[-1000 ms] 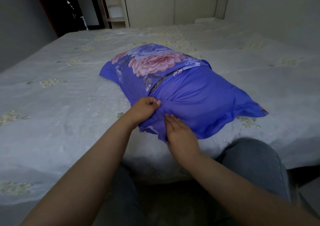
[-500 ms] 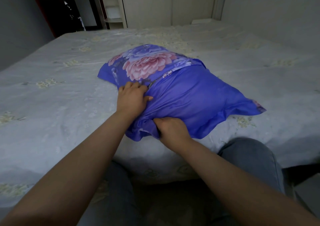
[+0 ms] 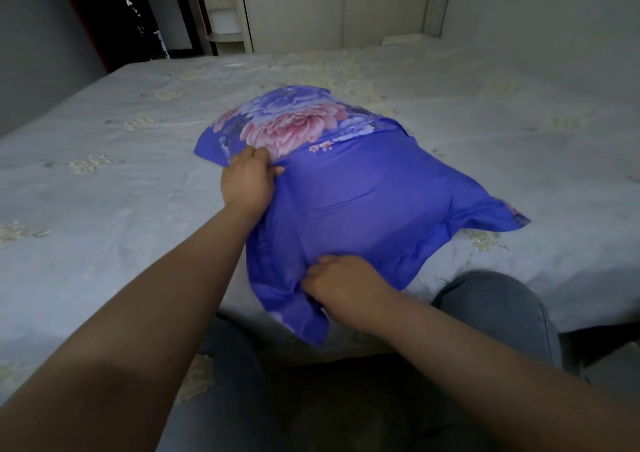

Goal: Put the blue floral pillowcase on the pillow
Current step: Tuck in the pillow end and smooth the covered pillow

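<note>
The blue floral pillowcase (image 3: 363, 195) lies on the bed, bulging with the pillow inside; no bare pillow shows. Its far part carries pink and blue flowers, its near part is plain blue. My left hand (image 3: 247, 177) grips the fabric at the left side where the plain flap meets the floral part. My right hand (image 3: 341, 281) grips bunched fabric at the near edge, and a loose corner of the case hangs over the bed's front edge below it.
The pale grey bedspread (image 3: 121, 181) with faint floral embroidery covers the wide bed. My knees in jeans (image 3: 495, 306) press against the bed's front edge. A white wardrobe (image 3: 332, 4) and a dark doorway (image 3: 131, 11) stand beyond the bed.
My left hand slid farther up the left side to the floral seam. The right hand pulled the near edge toward me, so the plain flap lies smoother and a corner hangs off the bed.
</note>
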Demonstrator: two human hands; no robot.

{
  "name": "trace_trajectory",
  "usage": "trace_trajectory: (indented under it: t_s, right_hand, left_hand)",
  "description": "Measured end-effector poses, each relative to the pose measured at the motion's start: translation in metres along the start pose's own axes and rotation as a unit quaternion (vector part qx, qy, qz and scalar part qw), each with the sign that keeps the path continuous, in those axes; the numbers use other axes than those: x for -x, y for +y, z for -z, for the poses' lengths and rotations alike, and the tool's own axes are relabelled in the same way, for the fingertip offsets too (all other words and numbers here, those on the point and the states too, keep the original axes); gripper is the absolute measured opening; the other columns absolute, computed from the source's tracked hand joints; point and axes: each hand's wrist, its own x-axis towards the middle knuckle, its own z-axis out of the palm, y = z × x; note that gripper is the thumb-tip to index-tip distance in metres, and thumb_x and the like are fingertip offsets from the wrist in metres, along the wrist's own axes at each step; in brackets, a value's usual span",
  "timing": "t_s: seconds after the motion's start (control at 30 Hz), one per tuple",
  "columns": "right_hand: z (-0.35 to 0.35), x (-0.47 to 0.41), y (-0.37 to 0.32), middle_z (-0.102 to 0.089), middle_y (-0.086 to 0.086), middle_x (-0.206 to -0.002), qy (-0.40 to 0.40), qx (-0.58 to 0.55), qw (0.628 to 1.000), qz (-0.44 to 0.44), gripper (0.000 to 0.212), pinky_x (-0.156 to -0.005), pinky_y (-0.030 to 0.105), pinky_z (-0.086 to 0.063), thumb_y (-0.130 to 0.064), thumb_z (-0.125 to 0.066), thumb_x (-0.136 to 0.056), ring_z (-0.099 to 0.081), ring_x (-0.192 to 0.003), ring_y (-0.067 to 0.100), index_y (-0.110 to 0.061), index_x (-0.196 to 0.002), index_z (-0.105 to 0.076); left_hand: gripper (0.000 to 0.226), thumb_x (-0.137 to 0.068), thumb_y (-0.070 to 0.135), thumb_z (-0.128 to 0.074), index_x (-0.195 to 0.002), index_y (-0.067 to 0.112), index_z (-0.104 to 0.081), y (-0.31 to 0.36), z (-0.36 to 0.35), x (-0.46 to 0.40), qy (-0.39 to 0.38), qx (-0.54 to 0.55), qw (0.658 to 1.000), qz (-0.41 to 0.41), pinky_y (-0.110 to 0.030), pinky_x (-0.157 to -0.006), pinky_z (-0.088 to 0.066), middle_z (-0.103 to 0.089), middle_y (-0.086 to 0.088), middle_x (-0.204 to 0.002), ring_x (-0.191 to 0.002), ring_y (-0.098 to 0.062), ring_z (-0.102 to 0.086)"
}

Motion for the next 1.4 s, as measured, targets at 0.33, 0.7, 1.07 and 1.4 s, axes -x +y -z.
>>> trace_trajectory:
  t_s: [0.33, 0.7, 1.07, 1.4]
  right_hand:
    - [0.015, -0.029, -0.012, -0.066, 0.005, -0.089, -0.030, -0.079, 0.992, -0.091, 0.071, -0.076, 0.034, -0.045, -0.070, -0.021, -0.085, -0.061, -0.087, 0.024, -0.017, -0.087, -0.067]
    - [0.078, -0.048, 0.020, -0.071, 0.004, -0.092, 0.106, -0.386, 0.906, -0.136, 0.028, -0.079, 0.030, -0.050, -0.041, -0.048, -0.094, -0.066, -0.083, 0.018, -0.021, -0.091, -0.067]
    - [-0.039, 0.006, 0.042, -0.024, -0.004, -0.156, -0.031, 0.013, 0.998, 0.055, 0.073, -0.117, 0.045, -0.012, -0.070, -0.025, -0.087, -0.015, -0.145, 0.021, -0.030, -0.147, -0.026]
    - [0.050, -0.048, 0.121, -0.035, 0.000, -0.151, 0.124, -0.057, 0.940, -0.312, 0.057, -0.113, 0.045, -0.020, -0.056, -0.032, -0.091, -0.030, -0.140, 0.024, -0.028, -0.139, -0.041]
  left_hand:
    - [0.020, -0.093, 0.027, -0.052, -0.088, 0.008, -0.055, -0.015, 0.012, 0.003, -0.078, 0.144, 0.986, 0.006, -0.036, -0.070, -0.042, -0.062, -0.019, -0.090, -0.086, -0.035, -0.058]
    - [0.019, -0.092, 0.032, -0.053, -0.086, 0.014, -0.049, -0.017, 0.004, 0.006, -0.057, 0.191, 0.980, -0.002, -0.033, -0.064, -0.038, -0.055, -0.007, -0.077, -0.077, -0.032, -0.056]
    - [0.018, -0.091, 0.020, -0.050, -0.096, 0.004, -0.056, -0.019, 0.002, 0.009, 0.024, 0.022, 0.999, -0.024, -0.043, -0.067, -0.042, -0.055, -0.020, -0.101, -0.095, -0.038, -0.053]
    - [0.011, -0.083, 0.010, -0.056, -0.085, 0.003, -0.064, -0.018, 0.007, 0.010, 0.042, -0.118, 0.986, -0.112, -0.036, -0.052, -0.046, -0.066, -0.016, -0.092, -0.069, -0.037, -0.063]
